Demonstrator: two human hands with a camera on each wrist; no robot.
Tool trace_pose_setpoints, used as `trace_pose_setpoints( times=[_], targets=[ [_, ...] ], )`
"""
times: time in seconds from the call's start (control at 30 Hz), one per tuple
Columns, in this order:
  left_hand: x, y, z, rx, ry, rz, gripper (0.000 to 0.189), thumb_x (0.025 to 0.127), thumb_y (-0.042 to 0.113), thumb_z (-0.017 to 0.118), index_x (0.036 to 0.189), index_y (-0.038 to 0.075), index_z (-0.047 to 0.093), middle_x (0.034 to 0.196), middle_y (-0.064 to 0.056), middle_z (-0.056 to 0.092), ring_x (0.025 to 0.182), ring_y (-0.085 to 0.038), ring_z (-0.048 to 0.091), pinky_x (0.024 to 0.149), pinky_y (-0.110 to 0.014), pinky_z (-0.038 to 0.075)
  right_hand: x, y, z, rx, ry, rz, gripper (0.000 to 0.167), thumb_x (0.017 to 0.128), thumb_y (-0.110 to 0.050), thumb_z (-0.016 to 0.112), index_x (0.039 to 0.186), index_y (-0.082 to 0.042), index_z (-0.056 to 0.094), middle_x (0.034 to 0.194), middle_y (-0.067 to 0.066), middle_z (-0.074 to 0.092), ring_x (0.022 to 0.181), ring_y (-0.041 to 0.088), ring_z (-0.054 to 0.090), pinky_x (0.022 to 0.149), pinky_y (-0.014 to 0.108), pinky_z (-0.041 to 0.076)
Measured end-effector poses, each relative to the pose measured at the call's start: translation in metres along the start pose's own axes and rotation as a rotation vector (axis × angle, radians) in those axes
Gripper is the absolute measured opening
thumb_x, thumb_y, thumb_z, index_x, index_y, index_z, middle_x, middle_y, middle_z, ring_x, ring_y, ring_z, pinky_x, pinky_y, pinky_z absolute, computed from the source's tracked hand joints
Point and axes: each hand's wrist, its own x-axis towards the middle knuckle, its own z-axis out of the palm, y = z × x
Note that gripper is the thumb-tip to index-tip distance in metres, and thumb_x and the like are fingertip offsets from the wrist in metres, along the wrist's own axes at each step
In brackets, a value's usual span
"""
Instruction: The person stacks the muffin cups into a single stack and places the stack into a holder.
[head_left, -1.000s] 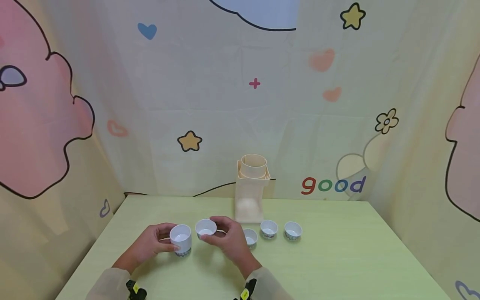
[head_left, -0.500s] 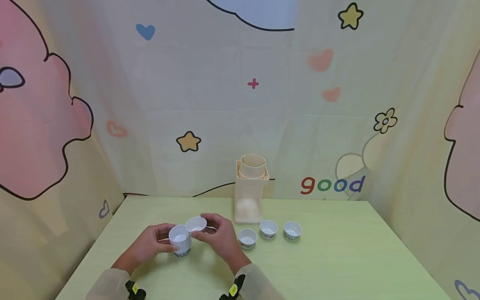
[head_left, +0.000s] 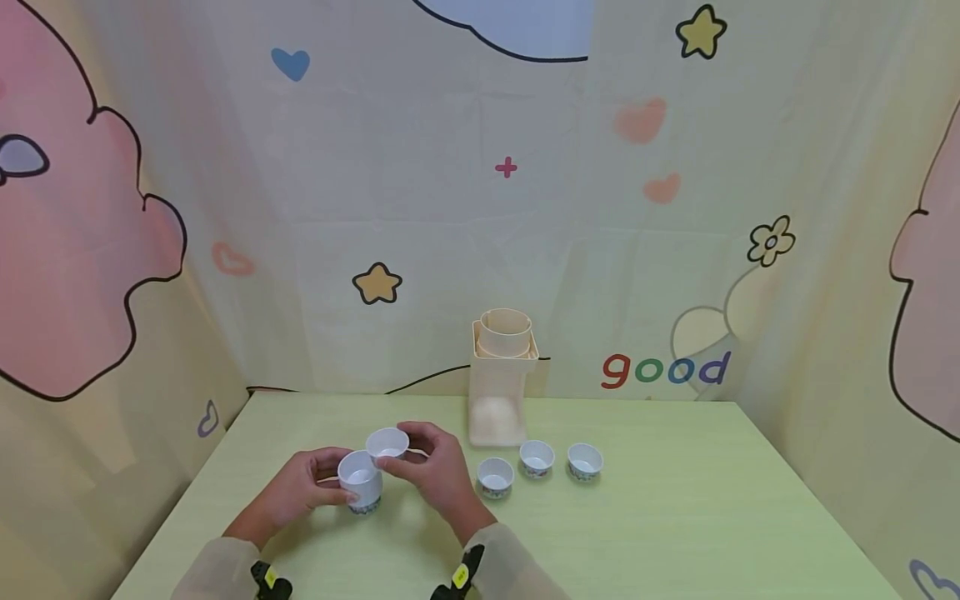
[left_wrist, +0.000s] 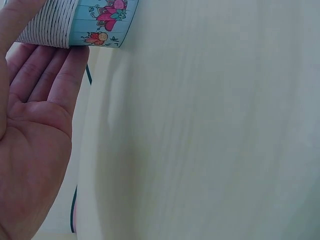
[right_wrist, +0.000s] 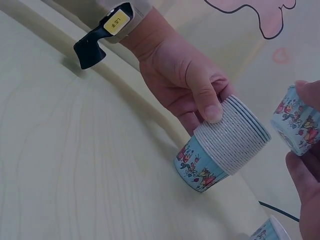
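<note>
A nested stack of paper cups [head_left: 360, 485] stands on the table, white inside, with a printed blue outer wall on the lowest cup. My left hand [head_left: 310, 481] grips it, thumb in front and fingers behind; the right wrist view shows the many stacked rims [right_wrist: 232, 135]. Slightly above and beside the stack, my right hand [head_left: 438, 477] pinches a single paper cup [head_left: 387, 445] by its sides. In the right wrist view that cup [right_wrist: 296, 120] is apart from the stack and tilted, its blue wall showing fruit pictures. The left wrist view catches the stack only partly.
To the right stand three separate paper cups, a nearer one [head_left: 495, 477], a middle one [head_left: 537, 459] and a right one [head_left: 585, 462]. Behind them rises a beige stand with a round tube [head_left: 506, 333] on top. A printed curtain [head_left: 420, 183] hangs behind the table.
My right hand has carried its cup left and slightly away, up to the stack. The nearer loose cup, partly covered before, now shows whole. My left hand stays put.
</note>
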Motion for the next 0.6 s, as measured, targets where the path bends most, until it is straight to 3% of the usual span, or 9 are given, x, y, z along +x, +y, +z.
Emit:
trace_pose_setpoints(
  times=[0.6],
  targets=[
    [0.001,0.0,0.0,0.002,0.008,-0.008,0.071,0.08,0.015,0.089,0.136,-0.012,0.055,0.132,-0.029,0.065,0.113,-0.021,0.071,0.094,-0.027,0.06,0.003,0.0,0.017,-0.062,-0.032,-0.028,0.053,0.081,-0.016,0.089,0.128,-0.004,0.066,0.12,0.008,0.073,0.109,0.018,0.072,0.093,0.025,0.059]
  ],
)
